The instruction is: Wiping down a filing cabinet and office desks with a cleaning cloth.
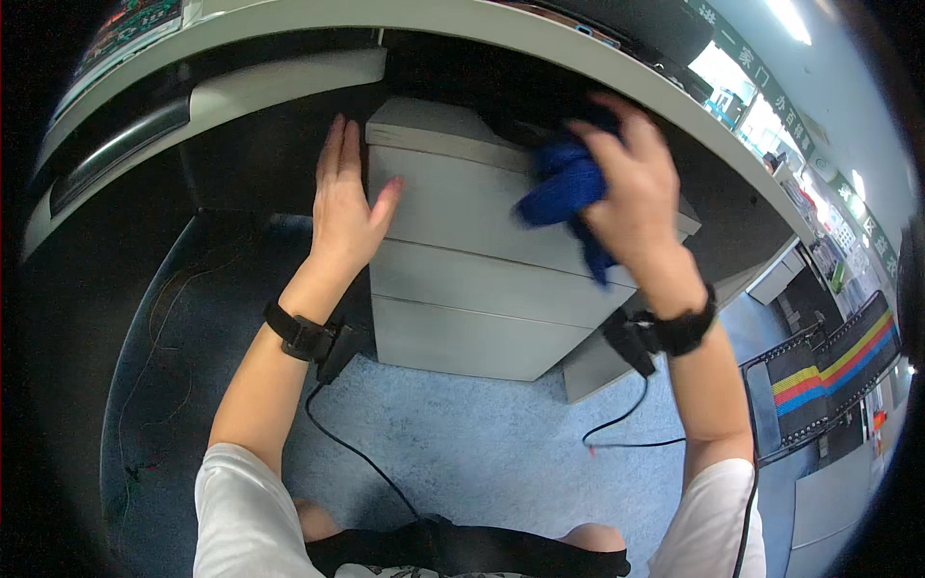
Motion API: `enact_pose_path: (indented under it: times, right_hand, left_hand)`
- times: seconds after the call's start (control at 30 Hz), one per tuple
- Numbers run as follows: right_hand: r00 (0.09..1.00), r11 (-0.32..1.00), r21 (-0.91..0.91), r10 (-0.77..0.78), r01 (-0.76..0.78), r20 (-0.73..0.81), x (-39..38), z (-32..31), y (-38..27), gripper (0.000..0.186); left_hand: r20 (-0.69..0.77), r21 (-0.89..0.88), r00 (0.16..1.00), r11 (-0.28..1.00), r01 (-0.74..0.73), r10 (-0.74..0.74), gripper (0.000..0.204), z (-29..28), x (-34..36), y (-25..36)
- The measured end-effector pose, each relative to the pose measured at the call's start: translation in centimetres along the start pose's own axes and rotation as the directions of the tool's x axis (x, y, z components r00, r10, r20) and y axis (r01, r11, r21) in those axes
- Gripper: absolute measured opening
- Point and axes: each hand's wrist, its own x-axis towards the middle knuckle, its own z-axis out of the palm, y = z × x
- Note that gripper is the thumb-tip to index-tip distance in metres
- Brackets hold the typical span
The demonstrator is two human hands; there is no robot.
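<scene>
A blue cloth (564, 185) is bunched in my right hand (641, 183), at the upper right front of a grey drawer cabinet (472, 202) beneath the desk. Motion smears that hand and the cloth, and whether the cloth touches the cabinet I cannot tell. Against the cabinet's left upper corner rests my left hand (345, 212), its fingers stretched upward and the thumb apart on the drawer front; it holds nothing. Three drawer fronts show, stacked one above another.
The curved desk edge (540, 34) runs over the cabinet. A black strip (125, 154) lies under the desk at left. Thin wires trail across the dark floor at left. Cables (356, 448) hang from both wrist straps. A striped chair (824, 371) stands at right.
</scene>
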Motion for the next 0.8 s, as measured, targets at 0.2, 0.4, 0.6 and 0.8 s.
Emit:
enact_pose_path:
  times: [0.2, 0.4, 0.6, 0.8]
  right_hand:
    - [0.882, 0.920, 0.201, 0.232, -0.336, 0.411, 6.1, 9.6, -5.7, 0.049]
    - [0.827, 0.875, 0.299, 0.177, -0.380, 0.534, 9.4, 12.0, -5.9, 0.047]
    - [0.949, 0.878, 0.438, 0.053, -0.193, 0.311, 6.9, 10.7, -6.3, 0.047]
    - [0.986, 0.962, 0.272, -0.034, -0.013, 0.166, 2.5, 6.5, -4.2, 0.039]
  left_hand:
    - [0.327, -0.576, 0.901, 0.695, 0.430, -0.286, 0.043, 1.3, -1.0, -0.9]
    - [0.214, -0.596, 0.929, 0.713, 0.369, -0.302, 0.024, 1.4, -0.6, -1.3]
    - [0.328, -0.409, 0.869, 0.774, 0.483, -0.370, 0.027, 0.6, -0.8, -0.3]
    - [0.315, -0.341, 0.927, 0.887, 0.311, -0.204, 0.057, -2.1, -2.1, -1.9]
